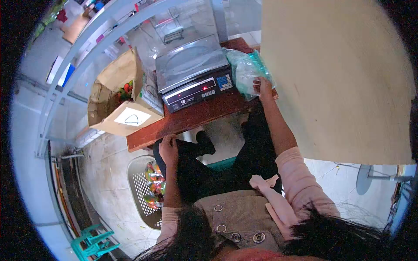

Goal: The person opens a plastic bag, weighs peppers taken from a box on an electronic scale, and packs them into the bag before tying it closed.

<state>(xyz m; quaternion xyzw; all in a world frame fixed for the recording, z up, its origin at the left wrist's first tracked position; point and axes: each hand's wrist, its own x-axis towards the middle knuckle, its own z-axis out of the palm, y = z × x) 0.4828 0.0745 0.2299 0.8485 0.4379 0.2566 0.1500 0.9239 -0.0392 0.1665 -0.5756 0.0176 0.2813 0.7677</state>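
My right hand is at a stack of clear and greenish plastic bags on the table's right end, its curled fingers gripping the edge of the bags. My left hand rests by my left knee at the table's front edge, its fingers loosely curled in with nothing visible in them. Between the two, a digital scale with a bare metal pan and red lights on its panel stands on the table. Left of the scale is an open cardboard box with red and green produce inside.
The reddish-brown table is in front of my knees. A perforated basket with bagged red-green produce stands on the floor at left. A teal stool is at lower left. A large tan board rises at right.
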